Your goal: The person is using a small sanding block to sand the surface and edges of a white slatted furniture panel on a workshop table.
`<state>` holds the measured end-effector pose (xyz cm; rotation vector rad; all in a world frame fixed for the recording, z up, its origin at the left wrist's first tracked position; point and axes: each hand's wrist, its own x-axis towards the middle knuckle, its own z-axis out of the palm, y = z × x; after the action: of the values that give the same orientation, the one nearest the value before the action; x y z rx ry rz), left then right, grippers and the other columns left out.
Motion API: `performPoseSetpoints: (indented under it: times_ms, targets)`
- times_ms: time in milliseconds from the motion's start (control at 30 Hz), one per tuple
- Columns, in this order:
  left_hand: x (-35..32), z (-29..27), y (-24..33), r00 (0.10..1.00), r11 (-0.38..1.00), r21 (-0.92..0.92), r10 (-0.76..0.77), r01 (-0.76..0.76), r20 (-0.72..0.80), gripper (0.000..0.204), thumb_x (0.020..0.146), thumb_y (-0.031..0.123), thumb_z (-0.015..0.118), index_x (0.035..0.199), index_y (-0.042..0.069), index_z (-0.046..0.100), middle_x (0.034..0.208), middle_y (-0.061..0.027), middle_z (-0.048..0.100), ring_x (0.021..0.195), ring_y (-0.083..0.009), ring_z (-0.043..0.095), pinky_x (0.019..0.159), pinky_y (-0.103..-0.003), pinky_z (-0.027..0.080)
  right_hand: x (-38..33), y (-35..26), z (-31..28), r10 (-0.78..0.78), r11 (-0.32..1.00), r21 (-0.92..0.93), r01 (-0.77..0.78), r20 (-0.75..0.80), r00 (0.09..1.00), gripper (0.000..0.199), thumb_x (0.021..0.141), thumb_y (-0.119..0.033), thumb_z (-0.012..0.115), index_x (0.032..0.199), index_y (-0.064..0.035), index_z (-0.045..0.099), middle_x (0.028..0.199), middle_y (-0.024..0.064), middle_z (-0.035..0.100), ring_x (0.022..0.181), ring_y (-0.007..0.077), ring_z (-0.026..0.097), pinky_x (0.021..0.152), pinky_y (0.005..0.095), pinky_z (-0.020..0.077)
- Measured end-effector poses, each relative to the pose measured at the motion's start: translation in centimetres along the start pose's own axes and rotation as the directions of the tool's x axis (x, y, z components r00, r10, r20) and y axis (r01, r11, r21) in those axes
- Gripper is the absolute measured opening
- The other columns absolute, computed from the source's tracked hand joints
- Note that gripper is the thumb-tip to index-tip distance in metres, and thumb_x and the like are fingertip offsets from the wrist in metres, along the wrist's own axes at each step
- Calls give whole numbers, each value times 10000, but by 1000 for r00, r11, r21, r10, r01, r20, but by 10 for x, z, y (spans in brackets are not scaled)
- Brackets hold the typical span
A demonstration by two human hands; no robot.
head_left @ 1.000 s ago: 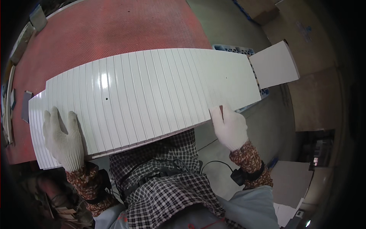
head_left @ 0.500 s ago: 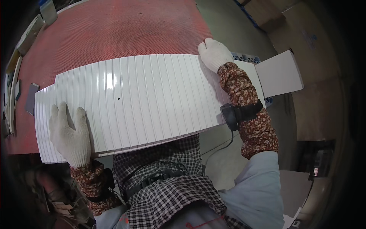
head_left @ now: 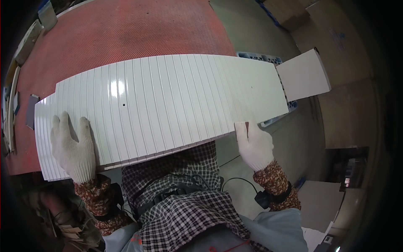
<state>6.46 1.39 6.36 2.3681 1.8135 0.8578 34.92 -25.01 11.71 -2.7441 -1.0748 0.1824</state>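
Note:
A long, glossy white grooved panel (head_left: 168, 101), with a small dark hole toward its left half, lies across the red mat in front of me. There seems to be another panel beneath it at the left end. My left hand (head_left: 74, 145), in a white knit glove, rests flat on the panel's near left part, fingers spread. My gloved right hand (head_left: 255, 145) is at the near edge toward the right end, closed around a small flat reddish-brown pad (head_left: 247, 125). Only a sliver of the pad shows between the fingers, so its kind is unclear.
The red textured mat (head_left: 142, 29) covers the work table. A grey block (head_left: 32, 111) lies beside the panel's left end, and a container (head_left: 47, 17) stands far left. A blue pallet (head_left: 258, 56) and white board (head_left: 303, 75) are at right, near large cardboard boxes (head_left: 344, 54).
My right hand has moved from the panel's far edge to its near edge, keeping the small pad. My left hand stays flat on the panel. The view has shifted slightly.

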Motion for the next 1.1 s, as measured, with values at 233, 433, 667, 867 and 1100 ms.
performPoseSetpoints:
  times_ms: [233,433,667,867,1100]
  targets:
    - [1,0,0,1000,999,39,23,-22,-13,535,916,264,738,1330,-56,630,1425,-312,563,1318,-450,551,1112,-485,440,63,-2,4,-67,994,-83,69,29,997,336,1039,-338,492,1084,-40,640,837,228,700,778,437,693,726,542,541]
    - [0,0,-3,998,999,21,49,-48,-26,516,909,258,747,1308,-52,639,1394,-309,581,1283,-460,565,1090,-493,449,181,-45,3,-102,978,-180,102,10,995,487,1056,-378,368,1162,11,641,1098,254,712,1058,415,682,955,524,511]
    - [2,1,1,999,1000,10,24,-24,-36,517,918,287,745,1313,-30,643,1398,-302,584,1292,-448,568,1091,-489,455,213,-52,2,-84,979,-182,88,30,996,506,1050,-359,360,1237,23,635,1226,262,685,1164,406,658,1030,514,497]
    - [1,1,-4,1000,999,48,-1,1,-10,526,935,342,722,1330,3,649,1442,-296,562,1340,-437,545,1117,-490,443,119,-30,-4,-50,994,-95,60,109,993,535,1069,-417,338,1228,0,632,1121,255,708,1070,415,679,967,524,509]
    - [1,1,-2,1000,996,89,17,-17,5,546,938,361,705,1339,-3,637,1430,-288,571,1325,-431,546,1106,-490,447,-5,3,-9,35,999,2,-36,104,994,384,1059,-372,483,1069,-17,628,796,237,692,772,453,684,709,550,531]
